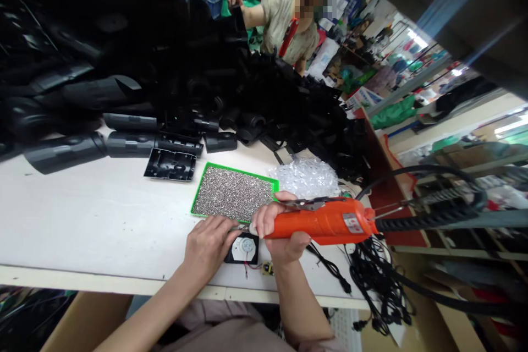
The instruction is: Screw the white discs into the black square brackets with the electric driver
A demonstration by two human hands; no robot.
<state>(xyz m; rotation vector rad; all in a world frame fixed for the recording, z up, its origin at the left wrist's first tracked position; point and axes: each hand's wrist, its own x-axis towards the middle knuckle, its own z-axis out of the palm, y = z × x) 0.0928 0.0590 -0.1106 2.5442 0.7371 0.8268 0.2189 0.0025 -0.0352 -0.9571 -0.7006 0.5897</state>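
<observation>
My right hand (281, 231) is wrapped round an orange electric screwdriver (330, 223), which lies nearly level with its tip pointing left. The tip meets the fingers of my left hand (209, 245), which are pressed together; whatever is between them is too small to make out. Just under the tip, on the table, lies a black square part with a white round motor (246, 248) and thin wires. A small yellow circuit board (268, 268) lies to its right. Right behind my hands is a green tray (277, 182) full of small metal screws.
Black plastic housings (132, 144) are heaped across the back, and one open shell (170, 165) lies left of the tray. A clear plastic bag (307, 176) is behind the screwdriver. Black cables (377, 280) hang off the right edge. Another person (284, 22) works opposite.
</observation>
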